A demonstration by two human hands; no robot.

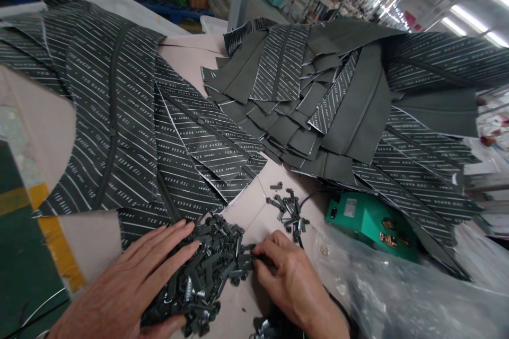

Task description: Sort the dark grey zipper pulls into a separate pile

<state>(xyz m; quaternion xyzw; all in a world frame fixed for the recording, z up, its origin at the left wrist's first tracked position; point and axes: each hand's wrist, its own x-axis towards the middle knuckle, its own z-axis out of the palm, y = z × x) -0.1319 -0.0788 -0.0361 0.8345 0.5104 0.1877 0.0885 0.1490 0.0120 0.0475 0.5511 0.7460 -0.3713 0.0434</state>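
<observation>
A heap of small dark metal zipper pulls (202,270) lies at the near edge of the pale table (47,127). My left hand (135,280) rests flat on the heap's left side, fingers stretched out and thumb under its near end. My right hand (288,275) is at the heap's right edge, its fingertips pinched on a zipper pull (248,259). A smaller scatter of pulls (288,206) lies just beyond my right hand.
Striped dark fabric panels with zippers (119,116) cover the left. A big pile of grey and striped panels (338,100) fills the right and back. A green box (369,220) with a black cable and clear plastic sheeting (397,296) sit at the right.
</observation>
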